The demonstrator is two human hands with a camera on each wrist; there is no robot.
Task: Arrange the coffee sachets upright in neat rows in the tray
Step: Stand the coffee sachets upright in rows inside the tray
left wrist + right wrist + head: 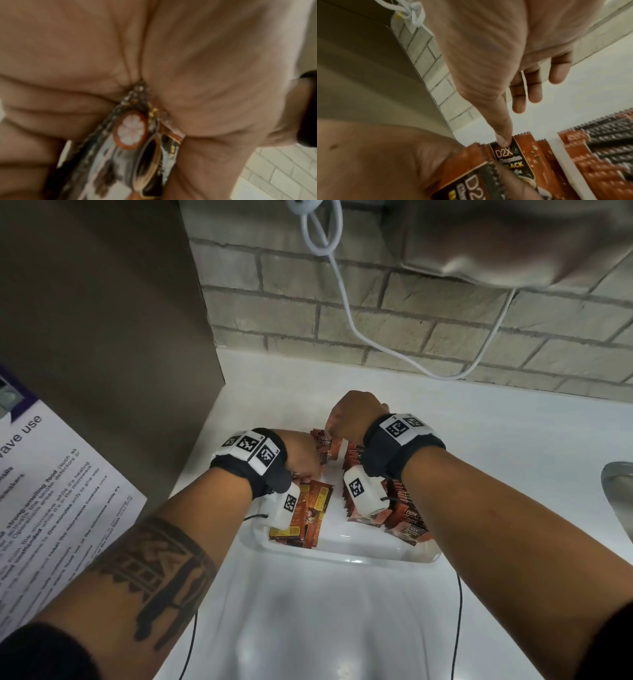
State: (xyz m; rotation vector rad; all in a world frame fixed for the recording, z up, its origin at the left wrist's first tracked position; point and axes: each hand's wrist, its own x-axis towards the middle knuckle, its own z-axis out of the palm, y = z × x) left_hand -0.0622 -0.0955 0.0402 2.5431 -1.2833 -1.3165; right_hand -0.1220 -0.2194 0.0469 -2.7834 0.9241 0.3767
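Head view: both your forearms reach forward over the white tray (359, 556), which sits on the white tabletop (513, 419) near the brick wall (445, 313).
Left hand: your left hand (303, 455) is turned palm-down at the tray's far left, fingers curled round a small bundle of coffee sachets (130, 129); the left wrist view shows them pinched between thumb and fingers, though blurred.
Right hand: your right hand (352, 416) is bent down at the wrist over the tray's far edge. The right wrist view shows your index fingertip (503, 140) pressing the top of an upright D2X sachet (510, 159), the other fingers straight and spread clear above the tabletop; it grips nothing.
Sachets, right side: a row of sachets (400, 505) stands on edge along the tray's right half, partly under your right wrist.
Sachets, left side: loose sachets (308, 515) lie flat and overlapping in the tray's near left.
Surroundings: a printed notice (51, 494) lies at far left; a white cable (346, 299) hangs against the wall.
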